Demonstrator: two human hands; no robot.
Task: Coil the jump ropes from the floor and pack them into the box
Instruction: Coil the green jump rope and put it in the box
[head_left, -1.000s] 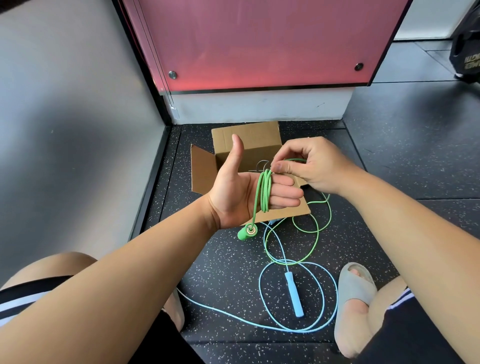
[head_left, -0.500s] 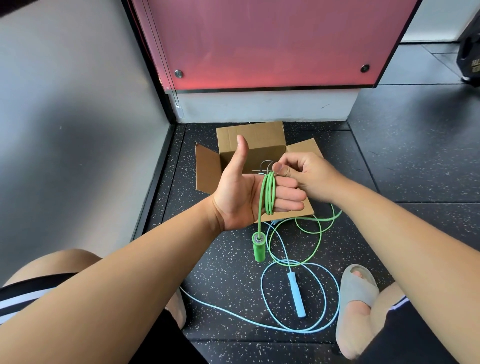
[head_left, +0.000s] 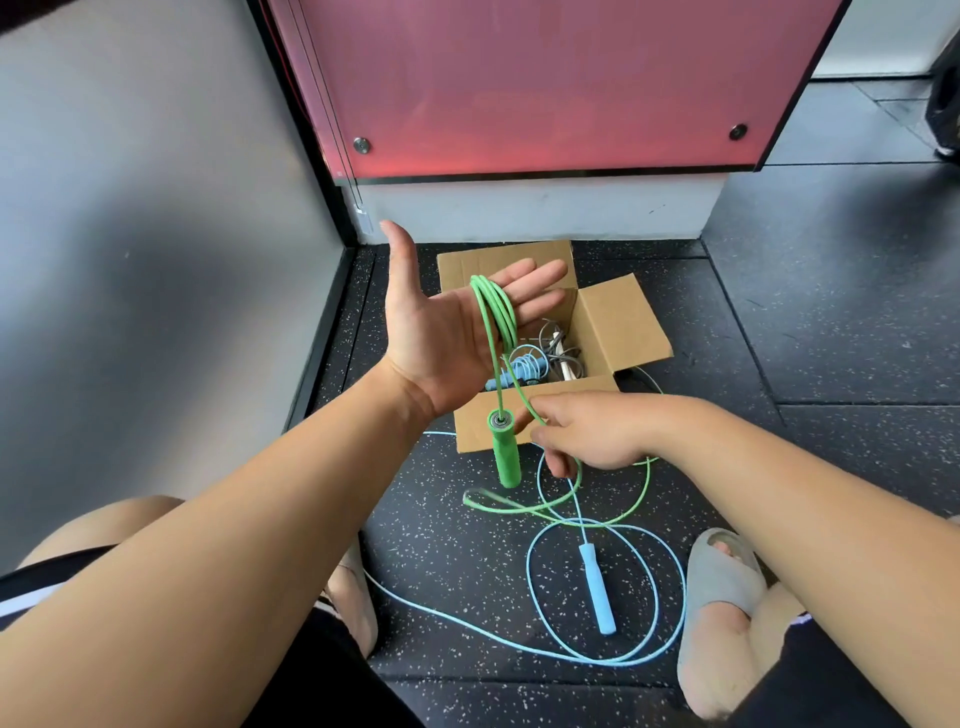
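Note:
My left hand (head_left: 447, 332) is held up flat, palm toward me, fingers straight over the open cardboard box (head_left: 618, 332). Several turns of the green jump rope (head_left: 496, 312) lie wound around its fingers, and the rope's green handle (head_left: 503, 449) dangles below the palm. Lower down, in front of the box, my right hand (head_left: 587, 434) pinches the green cord, whose loose end loops over the floor. A light blue jump rope (head_left: 595, 587) lies uncoiled on the floor between my feet. Coiled blue and grey ropes (head_left: 540, 358) sit inside the box.
The box stands in a corner, with a grey wall (head_left: 156, 260) on the left and a red panel (head_left: 545, 83) behind. My grey slippers (head_left: 722, 608) flank the blue rope on the black speckled floor mat (head_left: 831, 322).
My left hand has uncurled its fingers and risen toward the box's far flap. My right hand dropped from the fingertips down to the box's near side, drawing the green cord downward.

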